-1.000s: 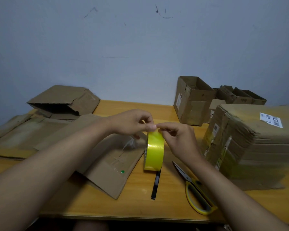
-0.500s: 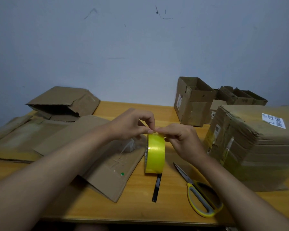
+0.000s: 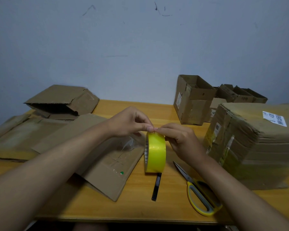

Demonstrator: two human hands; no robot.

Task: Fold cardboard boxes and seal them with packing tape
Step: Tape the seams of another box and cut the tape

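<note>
Yellow tape roll (image 3: 155,154) upright on table (image 3: 140,209): both hands' fingers (image 3: 149,128) pinch its top; I should peel the end slowly.

Yellow tape roll (image 3: 155,154) upright on edge, beside flattened cardboard (image 3: 105,165)

white label (image 3: 275,120) on cardboard stack (image 3: 257,147), print illegible

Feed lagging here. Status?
Both hands, left and right, pinching top of tape roll. Roll upright on table. Nothing blocking.
</note>
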